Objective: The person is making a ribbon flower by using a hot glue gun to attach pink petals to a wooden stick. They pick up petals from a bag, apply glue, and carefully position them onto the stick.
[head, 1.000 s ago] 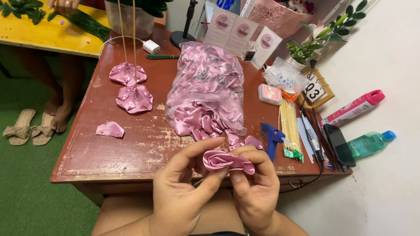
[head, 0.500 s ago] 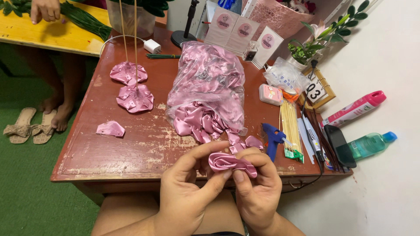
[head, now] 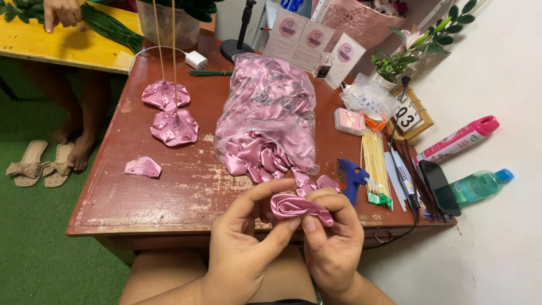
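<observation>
Against the frame a second ago, the pink satin ribbon roll (head: 301, 207) sits tighter and slightly lower, pinched between the fingers of left hand (head: 243, 248) and right hand (head: 333, 243) (both closed on it) just over the tabletop (head: 169, 192) edge, indicating the rolling is advancing.
</observation>
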